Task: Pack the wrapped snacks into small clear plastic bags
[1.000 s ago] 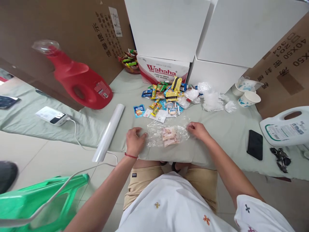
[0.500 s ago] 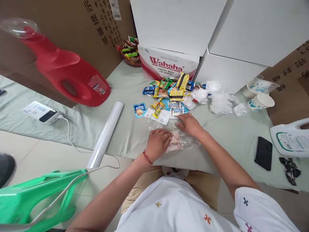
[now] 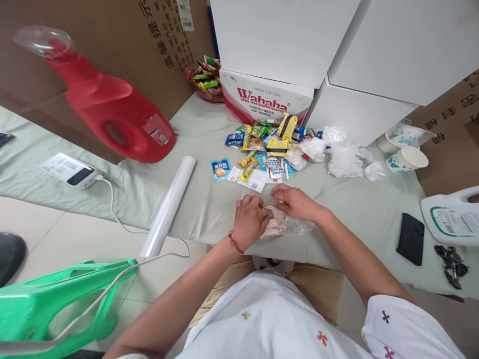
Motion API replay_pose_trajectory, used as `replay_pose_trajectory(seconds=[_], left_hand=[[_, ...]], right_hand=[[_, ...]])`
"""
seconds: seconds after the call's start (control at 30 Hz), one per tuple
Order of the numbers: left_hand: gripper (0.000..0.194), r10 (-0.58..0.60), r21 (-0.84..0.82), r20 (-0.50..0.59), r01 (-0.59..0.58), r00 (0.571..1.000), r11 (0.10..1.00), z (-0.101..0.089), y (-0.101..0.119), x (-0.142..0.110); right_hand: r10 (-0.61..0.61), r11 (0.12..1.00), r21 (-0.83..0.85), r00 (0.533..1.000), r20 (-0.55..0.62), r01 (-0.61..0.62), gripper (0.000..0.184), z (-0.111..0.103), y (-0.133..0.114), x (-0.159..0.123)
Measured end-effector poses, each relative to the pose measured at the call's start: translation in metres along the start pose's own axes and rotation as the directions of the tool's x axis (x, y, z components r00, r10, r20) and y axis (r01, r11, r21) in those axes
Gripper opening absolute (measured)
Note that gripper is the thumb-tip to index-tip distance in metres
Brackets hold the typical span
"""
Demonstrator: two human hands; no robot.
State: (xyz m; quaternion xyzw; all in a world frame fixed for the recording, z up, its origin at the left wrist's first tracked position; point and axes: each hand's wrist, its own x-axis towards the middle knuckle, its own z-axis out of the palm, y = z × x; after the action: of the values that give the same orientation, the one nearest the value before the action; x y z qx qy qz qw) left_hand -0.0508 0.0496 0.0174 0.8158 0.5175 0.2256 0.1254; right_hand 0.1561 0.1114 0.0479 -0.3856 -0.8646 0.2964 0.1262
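Observation:
A pale pink packet lies near the table's front edge, with a clear plastic bag around it. My left hand covers the left side of both, fingers bent and pressed onto the bag. At the upper right of the packet, my right hand has its fingers curled in on the bag's film. Just beyond my hands are a white sachet, a blue snack packet and a heap of small wrapped snacks.
Crumpled clear plastic and paper cups stand to the right, beyond a black phone and keys. A white roll, a white device with a cable and a red jug are on the left. Boxes line the back.
My right hand has drawn in closer to the packet, its fingers now curled. The bag is gathered more tightly around the packet. My left hand's fingers are more raised and bent.

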Motion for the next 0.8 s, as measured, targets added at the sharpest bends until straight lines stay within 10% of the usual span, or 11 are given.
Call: replay_pose_trajectory(seconds=[0.23,0.47,0.53,0.67,0.8], left_hand=[[0.012,-0.144,-0.027,-0.114,0.142,0.983,0.99,0.007,0.0,-0.009],[0.101,-0.078,-0.312,0.058,0.093,0.995,0.945,-0.008,-0.04,0.007],[0.095,0.004,-0.44,0.167,0.071,0.986,0.895,-0.013,-0.046,0.012],[0.021,0.092,-0.498,0.167,0.004,0.982,0.867,-0.012,-0.042,0.011],[0.024,0.166,-0.472,0.033,-0.131,0.986,0.872,-0.012,-0.048,-0.014]], right_hand=[[0.087,0.988,0.134,0.988,-0.125,-0.07,0.021,0.038,-0.029,-0.044],[-0.001,0.998,0.067,0.983,-0.183,0.014,0.03,0.049,-0.027,-0.061],[-0.025,1.0,0.002,0.982,-0.19,0.026,0.032,0.05,-0.029,-0.063],[-0.035,0.995,-0.103,0.977,-0.211,0.013,0.036,0.061,-0.034,-0.065],[-0.036,0.977,-0.212,0.979,-0.2,-0.008,0.039,0.075,-0.036,-0.073]])
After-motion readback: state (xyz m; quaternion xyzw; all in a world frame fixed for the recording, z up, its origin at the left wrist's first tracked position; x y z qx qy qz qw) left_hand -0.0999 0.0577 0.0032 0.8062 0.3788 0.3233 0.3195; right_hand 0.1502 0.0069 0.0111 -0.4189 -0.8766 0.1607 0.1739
